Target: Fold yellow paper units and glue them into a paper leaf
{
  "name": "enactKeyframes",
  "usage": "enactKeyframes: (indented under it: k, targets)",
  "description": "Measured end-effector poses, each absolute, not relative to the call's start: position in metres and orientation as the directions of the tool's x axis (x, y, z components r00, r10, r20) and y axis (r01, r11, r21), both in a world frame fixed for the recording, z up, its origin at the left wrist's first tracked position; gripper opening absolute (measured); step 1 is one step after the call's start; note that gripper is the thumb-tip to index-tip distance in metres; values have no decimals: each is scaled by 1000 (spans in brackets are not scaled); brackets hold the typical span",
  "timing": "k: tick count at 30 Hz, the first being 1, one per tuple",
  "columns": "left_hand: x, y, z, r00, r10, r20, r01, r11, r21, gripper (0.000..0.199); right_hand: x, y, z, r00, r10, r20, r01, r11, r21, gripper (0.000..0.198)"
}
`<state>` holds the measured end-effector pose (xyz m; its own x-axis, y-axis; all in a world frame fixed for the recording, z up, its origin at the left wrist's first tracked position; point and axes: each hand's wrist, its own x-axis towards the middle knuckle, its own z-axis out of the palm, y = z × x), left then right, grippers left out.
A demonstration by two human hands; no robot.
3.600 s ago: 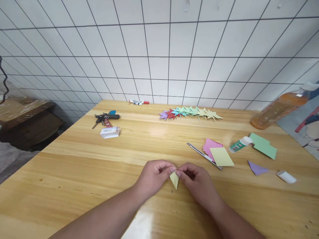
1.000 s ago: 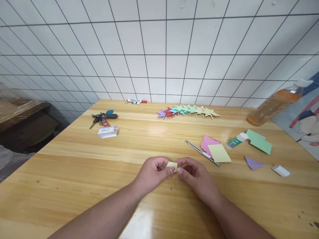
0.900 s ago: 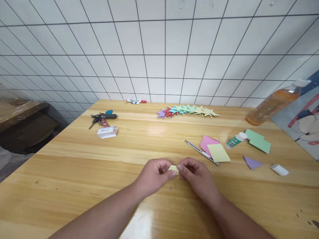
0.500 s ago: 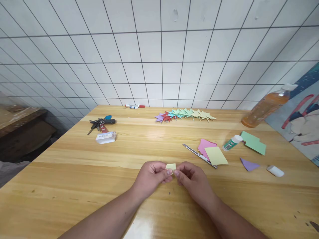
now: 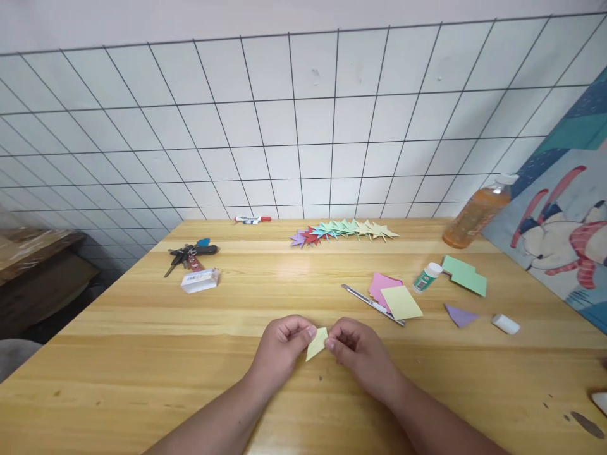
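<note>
Two bare hands meet over the near middle of the wooden bench point(image 5: 190, 354) in the head view, which is the only view. Between them is one small folded yellow paper point(image 5: 317, 343), slanted, with its lower point towards the person. The grip of the left hand point(image 5: 283, 351) is clamped on its left side, by thumb and fingers; the grip of the right hand point(image 5: 356, 352) is closed on its right edge with the fingertips.

To the right lie a yellow sheet point(image 5: 401, 303) over pink sheets point(image 5: 383, 285), with a cutter point(image 5: 372, 304) along them. Near these is a glue stick point(image 5: 427, 277); its green label carries dark stripes like a barcode, but the words are too small to read. On the left, beside the keys point(image 5: 192, 254), a white box point(image 5: 200, 281) shows also a barcode-like print, not legible. The marker point(image 5: 253, 220) at the back edge has dark printing which I cannot read. On the orange bottle point(image 5: 477, 215), at the right, some pale lettering is visible, yet too blurred for naming a brand.
</note>
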<state>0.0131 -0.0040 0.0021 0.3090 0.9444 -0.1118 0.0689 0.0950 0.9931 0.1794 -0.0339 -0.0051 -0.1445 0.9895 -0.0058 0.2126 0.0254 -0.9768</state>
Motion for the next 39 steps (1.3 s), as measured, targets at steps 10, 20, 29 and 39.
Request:
enactKeyframes:
  k: [10, 20, 29, 39]
  targets:
    - [14, -6, 2, 373, 922, -102, 126, 59, 990, 26, 181, -36, -6, -187, 974, 131, 359, 192, -913, 12]
    - [18, -11, 3, 373, 921, -109, 78, 86, 993, 23, 175, -44, -2, -176, 972, 158, 516, 228, -826, 31]
    - [17, -10, 2, 356, 929, -96, 144, 46, 988, 19, 179, -43, -3, -141, 979, 145, 467, 194, -863, 38]
    - [16, -8, 7, 351, 924, -152, 118, 117, 986, 24, 180, -39, -5, -43, 998, 48, 220, 56, -974, 25]
